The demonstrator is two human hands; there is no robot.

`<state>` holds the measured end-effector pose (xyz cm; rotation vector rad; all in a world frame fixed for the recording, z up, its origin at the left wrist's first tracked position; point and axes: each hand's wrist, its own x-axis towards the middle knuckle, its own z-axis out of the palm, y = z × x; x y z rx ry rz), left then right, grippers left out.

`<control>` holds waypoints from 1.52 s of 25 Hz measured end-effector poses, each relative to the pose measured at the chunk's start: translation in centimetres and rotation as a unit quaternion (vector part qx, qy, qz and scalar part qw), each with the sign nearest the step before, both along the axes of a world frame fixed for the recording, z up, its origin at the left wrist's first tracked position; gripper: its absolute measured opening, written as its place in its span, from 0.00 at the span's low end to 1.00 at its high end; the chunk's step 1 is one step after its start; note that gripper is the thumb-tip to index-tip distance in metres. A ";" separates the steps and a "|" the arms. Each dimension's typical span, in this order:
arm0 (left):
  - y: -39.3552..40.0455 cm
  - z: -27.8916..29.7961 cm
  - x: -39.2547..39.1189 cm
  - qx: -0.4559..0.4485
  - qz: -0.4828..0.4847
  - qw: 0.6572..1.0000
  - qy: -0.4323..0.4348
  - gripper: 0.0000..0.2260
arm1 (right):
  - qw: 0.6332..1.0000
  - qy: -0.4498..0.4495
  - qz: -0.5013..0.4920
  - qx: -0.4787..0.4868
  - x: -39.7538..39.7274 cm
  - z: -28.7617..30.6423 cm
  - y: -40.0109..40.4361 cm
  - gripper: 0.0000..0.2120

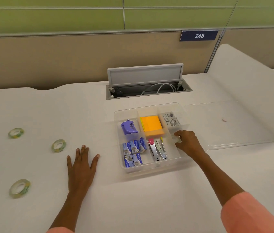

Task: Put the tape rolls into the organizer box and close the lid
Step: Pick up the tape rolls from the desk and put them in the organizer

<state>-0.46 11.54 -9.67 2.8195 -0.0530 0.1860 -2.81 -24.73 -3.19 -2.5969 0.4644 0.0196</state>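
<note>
From the head view, the left hand [80,165] lies flat on the white desk [132,199], its fingers [82,149] spread and gripping nothing. Off past the little-finger side sit three tape rolls: the nearest tape roll [58,145] just beyond those fingertips, a farther tape roll [16,133] well apart toward the partition, and a third tape roll [19,188] back beside the wrist, nearer the person.

The right hand [189,142] reaches over the right edge of the clear organizer box [149,170], fingers curled around a small pale roll [177,139] (most of it hidden by the fingers) above the box's right-hand compartment. Just left of those fingertips lie the staplers [158,151]; farther left are blue staple boxes [133,153], a purple staple remover [129,127] and orange sticky notes [151,125]. The clear lid [225,125] lies open on the desk behind the knuckles.
</note>
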 end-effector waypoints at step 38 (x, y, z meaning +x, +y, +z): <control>15.1 0.0 -9.7 0.012 0.295 0.955 0.020 0.29 | 0.880 -0.023 0.473 0.034 3.2 -0.1 36.8 0.17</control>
